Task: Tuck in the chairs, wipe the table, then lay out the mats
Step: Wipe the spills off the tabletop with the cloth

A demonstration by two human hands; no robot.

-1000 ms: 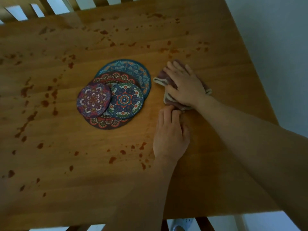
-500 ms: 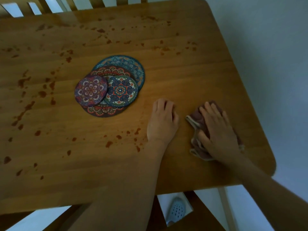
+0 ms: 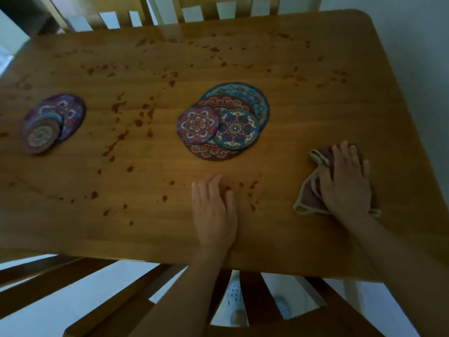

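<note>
**Q:** Three steps in all. Which one is in hand?

**A:** Step two, by my judgement. The chairs (image 3: 252, 293) sit close in under the tabletop (image 3: 315, 105). Red spots (image 3: 116, 142) cover most of it, so wiping is far from done. The mats (image 3: 223, 122) lie stacked at centre, with a second stack (image 3: 53, 122) far left; none are laid out.

**Q:** Cloth position and axis?

**A:** The cloth (image 3: 306, 198) lies bunched near the right front corner. My right hand (image 3: 345, 181) presses it flat, fingers straight. Its long axis runs near-left to far-right. My left hand (image 3: 213, 210) rests open on the wood.
</note>
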